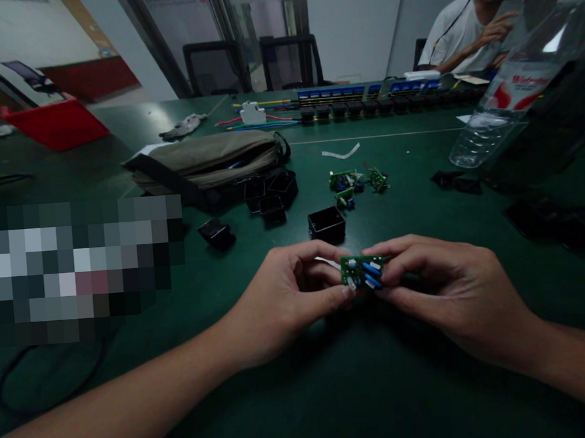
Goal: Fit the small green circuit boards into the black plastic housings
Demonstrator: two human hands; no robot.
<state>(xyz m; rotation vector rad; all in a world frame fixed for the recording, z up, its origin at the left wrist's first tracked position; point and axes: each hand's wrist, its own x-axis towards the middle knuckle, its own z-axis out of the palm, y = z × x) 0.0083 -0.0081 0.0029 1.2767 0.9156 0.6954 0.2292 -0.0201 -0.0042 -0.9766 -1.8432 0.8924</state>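
1. A green tabletop (295,399) hosts work that looks unfinished, its pieces lying apart.
2. The person's left hand (292,292) and right hand (457,287) pinch a green circuit board (362,272) from opposite sides, between thumb and fingers.
3. Black boxes (272,209) cluster to the left; a single black case (326,228) stands just beyond the hands, its dark inside unreadable.
4. Loose circuit boards (346,180) lie behind that case, untouched.
5. The green circuit board sits between the hands, outside any case, blue components (372,279) already mounted.
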